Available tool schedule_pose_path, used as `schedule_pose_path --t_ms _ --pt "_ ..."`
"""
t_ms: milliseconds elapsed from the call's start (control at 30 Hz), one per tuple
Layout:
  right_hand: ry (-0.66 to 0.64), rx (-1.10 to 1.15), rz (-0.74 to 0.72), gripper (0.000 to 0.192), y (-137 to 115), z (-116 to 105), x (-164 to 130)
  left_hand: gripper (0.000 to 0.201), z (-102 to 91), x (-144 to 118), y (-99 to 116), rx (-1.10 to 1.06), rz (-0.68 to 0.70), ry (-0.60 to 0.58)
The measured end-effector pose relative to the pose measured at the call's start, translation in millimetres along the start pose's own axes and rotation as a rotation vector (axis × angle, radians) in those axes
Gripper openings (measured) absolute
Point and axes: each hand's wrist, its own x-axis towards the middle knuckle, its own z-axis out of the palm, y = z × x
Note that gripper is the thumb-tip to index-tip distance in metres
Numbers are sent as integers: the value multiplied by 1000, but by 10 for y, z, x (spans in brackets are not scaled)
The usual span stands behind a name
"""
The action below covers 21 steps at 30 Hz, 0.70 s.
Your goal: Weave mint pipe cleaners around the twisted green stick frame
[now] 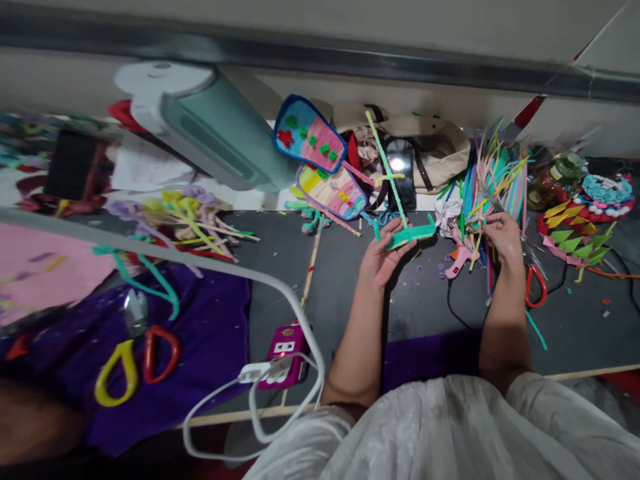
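My left hand [381,261] is closed around the base of a pipe-cleaner craft [414,235]. Its base is a flat green piece with upturned ends, and a tall pale-green and yellow stem with a short crosspiece stands up from it. To the right, my right hand [504,237] pinches a thin pipe cleaner at the near edge of a loose bundle of coloured pipe cleaners [500,170]; its exact grip is partly hidden. A pink glue gun [461,259] lies between my hands, beside a crumpled white paper [449,215].
Red-handled scissors [536,288] lie right of my right arm. Two fan-shaped fuzzy crafts [313,137] and a canvas bag [445,150] stand behind. At left are a purple power strip [287,357], a white cable [300,303], yellow-and-red-handled pliers or scissors [117,377], and another person's blurred arm [37,420].
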Motion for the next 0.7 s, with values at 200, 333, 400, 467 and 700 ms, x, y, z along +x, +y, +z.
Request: schedule_pose_path --t_ms 200,333,400,467,700 --pt "-292 179 28 26 -203 -17 -151 30 28 -14 6 -10 0 10" --pt "-468 244 52 20 -345 73 -276 27 33 -20 9 3 12 5" --pt "-553 233 59 21 -424 137 -352 26 33 -20 9 10 13 3" --pt "-605 203 40 21 -509 215 -445 24 28 -17 5 18 14 1" --pt "-850 -21 -95 19 -662 561 -726 21 -21 7 -10 47 17 22"
